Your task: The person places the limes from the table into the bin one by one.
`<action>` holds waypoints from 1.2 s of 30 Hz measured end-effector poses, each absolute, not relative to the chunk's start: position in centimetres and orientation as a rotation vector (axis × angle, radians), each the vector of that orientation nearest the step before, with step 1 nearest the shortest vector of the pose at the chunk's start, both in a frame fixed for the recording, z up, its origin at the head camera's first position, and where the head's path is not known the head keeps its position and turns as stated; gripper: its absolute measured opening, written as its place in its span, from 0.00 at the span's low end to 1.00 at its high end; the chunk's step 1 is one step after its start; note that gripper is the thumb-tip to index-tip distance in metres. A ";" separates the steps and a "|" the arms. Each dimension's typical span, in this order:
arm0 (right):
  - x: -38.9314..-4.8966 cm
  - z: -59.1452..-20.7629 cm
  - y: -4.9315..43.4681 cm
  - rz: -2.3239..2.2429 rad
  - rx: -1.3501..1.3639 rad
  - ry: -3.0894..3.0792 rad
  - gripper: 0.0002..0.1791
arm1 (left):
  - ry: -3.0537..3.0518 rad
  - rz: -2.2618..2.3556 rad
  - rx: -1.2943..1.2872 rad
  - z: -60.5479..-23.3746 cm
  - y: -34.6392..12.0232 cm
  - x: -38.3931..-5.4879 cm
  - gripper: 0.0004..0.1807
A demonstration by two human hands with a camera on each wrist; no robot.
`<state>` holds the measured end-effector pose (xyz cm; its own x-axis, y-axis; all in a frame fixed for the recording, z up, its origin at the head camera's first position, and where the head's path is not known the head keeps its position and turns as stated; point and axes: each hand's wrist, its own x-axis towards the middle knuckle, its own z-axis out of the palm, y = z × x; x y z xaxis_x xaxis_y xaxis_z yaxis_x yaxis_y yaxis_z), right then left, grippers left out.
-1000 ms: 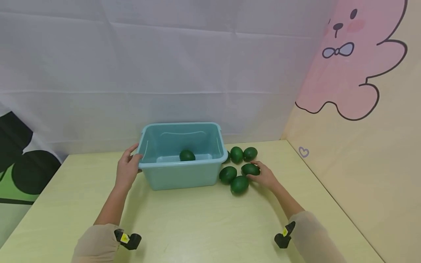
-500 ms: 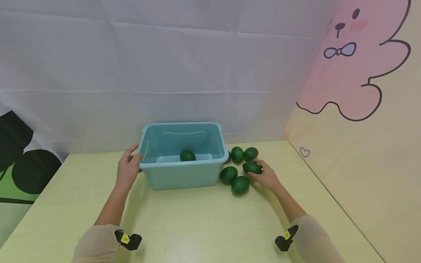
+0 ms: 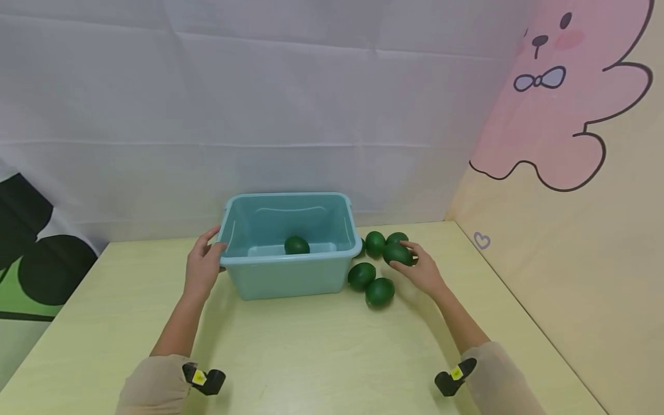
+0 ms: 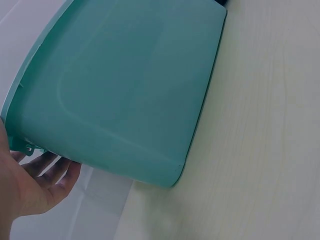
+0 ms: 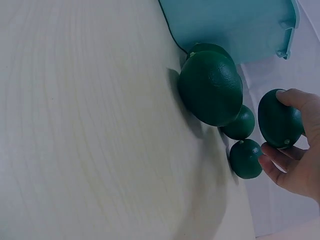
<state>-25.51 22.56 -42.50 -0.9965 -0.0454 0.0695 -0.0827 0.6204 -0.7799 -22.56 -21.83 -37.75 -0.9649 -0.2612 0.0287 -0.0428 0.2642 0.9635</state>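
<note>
A light blue plastic bin (image 3: 290, 279) stands at the middle back of the table, with one dark green avocado (image 3: 297, 245) inside. My left hand (image 3: 203, 265) grips its left rim; in the left wrist view the fingers (image 4: 65, 180) curl under the edge. My right hand (image 3: 424, 270) holds another avocado (image 5: 280, 119) between thumb and fingers, raised off the table to the right of the bin. Near that hand lie several more avocados, including a front one (image 3: 380, 292), one beside the bin (image 3: 362, 276) and a back one (image 3: 375, 244); another is partly hidden behind the bin's corner.
The pale wooden table (image 3: 290, 357) meets a white cloth backdrop (image 3: 249, 115) close behind the bin. A cream wall panel with a pink bear drawing (image 3: 560, 115) borders the table's right side.
My right hand has lifted the avocado and carried it slightly back, so it now partly covers a back avocado. The left hand and bin stay in place.
</note>
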 end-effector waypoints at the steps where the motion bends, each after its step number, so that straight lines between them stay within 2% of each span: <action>1: -25.5 -42.3 22.5 1.350 0.113 -2.781 0.37 | -2.346 -1.780 0.286 -37.7 -21.8 -22.6 0.29; 22: -25.5 -37.9 21.5 1.360 0.199 -2.724 0.37 | -2.346 -1.794 0.280 -37.7 -21.8 -22.5 0.29; 36: -26.9 -35.2 20.0 1.349 0.258 -2.715 0.36 | -2.344 -1.809 0.271 -37.8 -21.9 -22.6 0.30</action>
<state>-26.87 19.96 -35.23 -0.9808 -0.1073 0.1629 -0.1946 0.5935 -0.7810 -22.58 -21.95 -37.80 -0.9695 -0.2443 0.0219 -0.0408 0.2485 0.9678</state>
